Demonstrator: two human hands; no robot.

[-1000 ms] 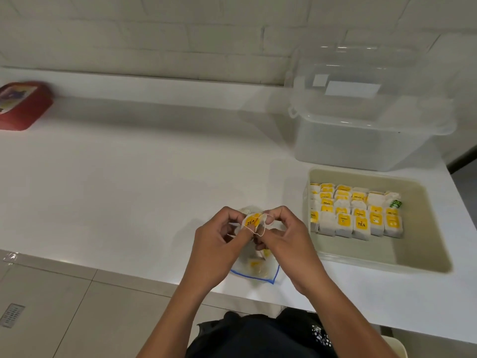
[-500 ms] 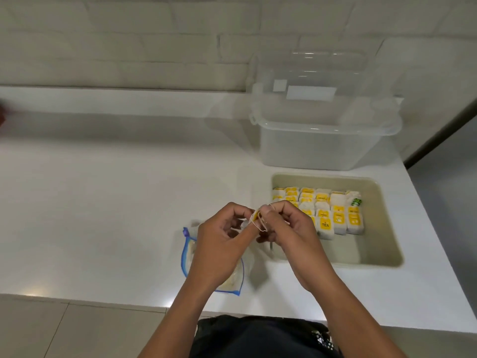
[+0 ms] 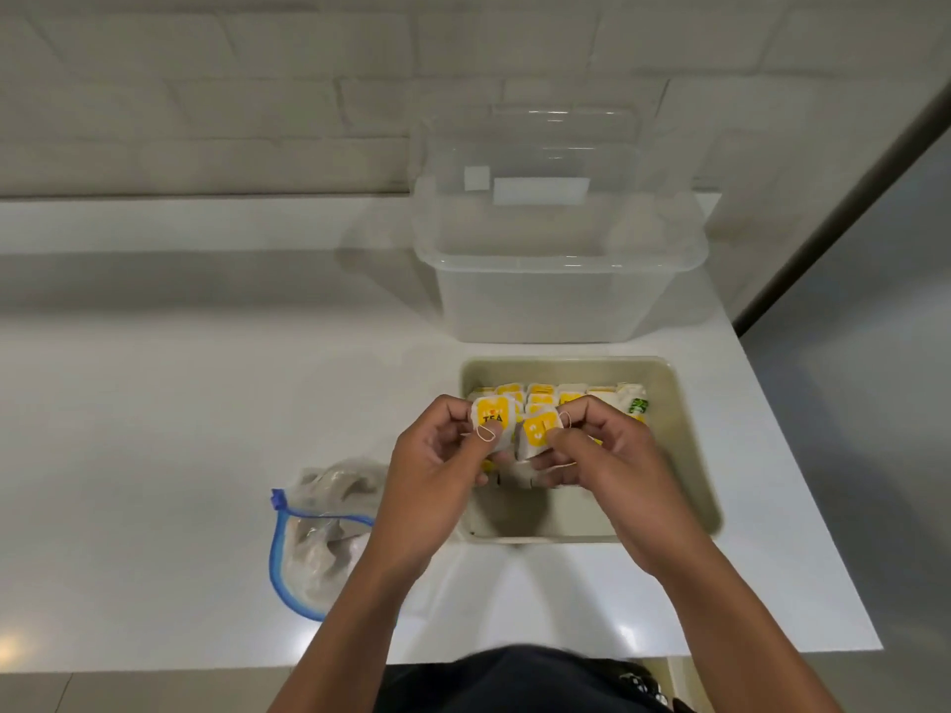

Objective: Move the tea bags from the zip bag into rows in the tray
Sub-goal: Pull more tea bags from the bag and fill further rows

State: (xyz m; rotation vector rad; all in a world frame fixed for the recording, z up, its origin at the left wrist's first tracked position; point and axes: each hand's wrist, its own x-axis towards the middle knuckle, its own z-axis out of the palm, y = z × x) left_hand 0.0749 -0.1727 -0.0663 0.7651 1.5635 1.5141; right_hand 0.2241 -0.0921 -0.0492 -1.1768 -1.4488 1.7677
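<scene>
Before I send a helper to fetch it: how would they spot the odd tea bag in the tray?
Find the beige tray in front of the clear plastic tub. Look along its back row to the right end: the green-labelled tea bag, where its neighbours carry yellow labels.

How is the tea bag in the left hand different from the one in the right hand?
The tea bag in the left hand faces the camera, so its yellow label reads TEA. The tea bag in the right hand is turned sideways and its print is unreadable. The left hand holds its bag farther left, the right hand over the tray. Both are white with yellow labels and strings.
</scene>
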